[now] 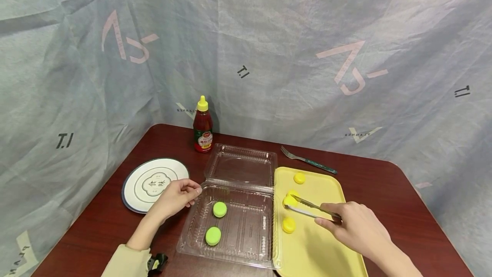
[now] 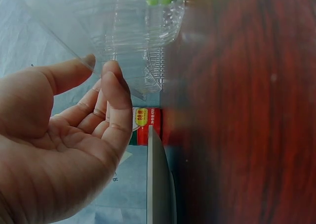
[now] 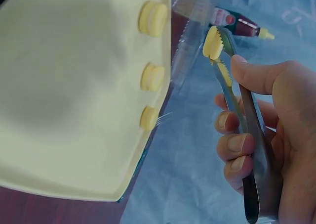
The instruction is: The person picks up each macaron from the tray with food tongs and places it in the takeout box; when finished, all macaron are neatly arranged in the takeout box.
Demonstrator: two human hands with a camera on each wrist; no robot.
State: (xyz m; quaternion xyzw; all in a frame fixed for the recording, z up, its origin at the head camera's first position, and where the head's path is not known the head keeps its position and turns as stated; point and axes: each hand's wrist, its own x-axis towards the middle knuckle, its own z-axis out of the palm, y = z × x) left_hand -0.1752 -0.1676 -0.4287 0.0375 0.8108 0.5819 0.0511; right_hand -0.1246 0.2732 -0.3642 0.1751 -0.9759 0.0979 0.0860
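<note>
My right hand (image 1: 359, 228) grips metal tongs (image 3: 253, 130). Between their serrated tips is a yellow macaron (image 3: 213, 43), lifted above the yellow tray (image 1: 323, 243). Three more yellow macarons lie on that tray, the nearest one (image 1: 288, 225) by its left edge. A clear plastic container (image 1: 246, 225) stands with its lid (image 1: 242, 161) folded back, and two green macarons sit inside, one in front (image 1: 213, 236) and one behind (image 1: 220, 209). At the container's left rim, my left hand (image 1: 177, 198) pinches the edge between thumb and forefinger, as the left wrist view shows.
A white plate (image 1: 134, 183) with a blue rim lies left of the container, beneath the left forearm. Behind stands a ketchup bottle (image 1: 203, 129) with a yellow cap. A fork (image 1: 307, 160) lies beyond the tray. Grey cloth (image 1: 269, 54) hangs behind the table.
</note>
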